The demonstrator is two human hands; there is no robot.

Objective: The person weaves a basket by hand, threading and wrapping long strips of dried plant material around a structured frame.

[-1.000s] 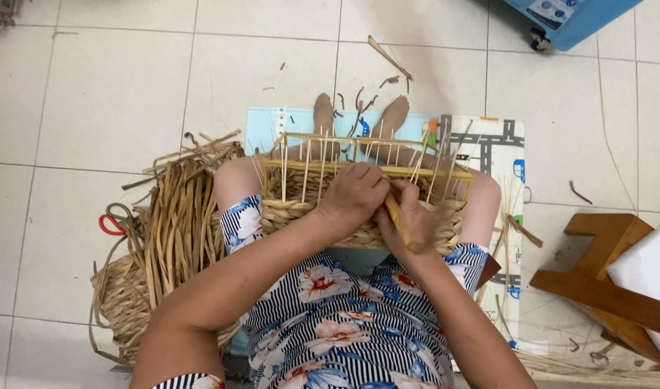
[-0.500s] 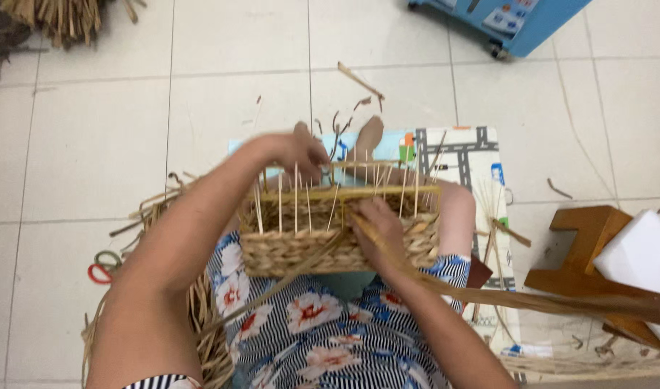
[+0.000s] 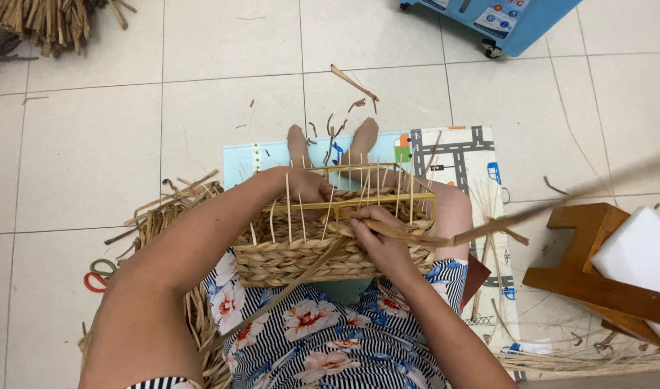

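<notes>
Here we are gripping a reed strand in our right hand, while our left hand is clasping the half-woven basket rim.

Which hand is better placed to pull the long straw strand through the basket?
Probably the right hand: it already pinches the long straw strand at the woven basket rim. The left hand is inside the basket, among the upright stakes.

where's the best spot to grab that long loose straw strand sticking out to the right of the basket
Grip the long strand close to the woven basket, coming from the right, beside the right hand. Its far end trails off blurred and unsupported, so only the part near the weave looks steady.
</notes>
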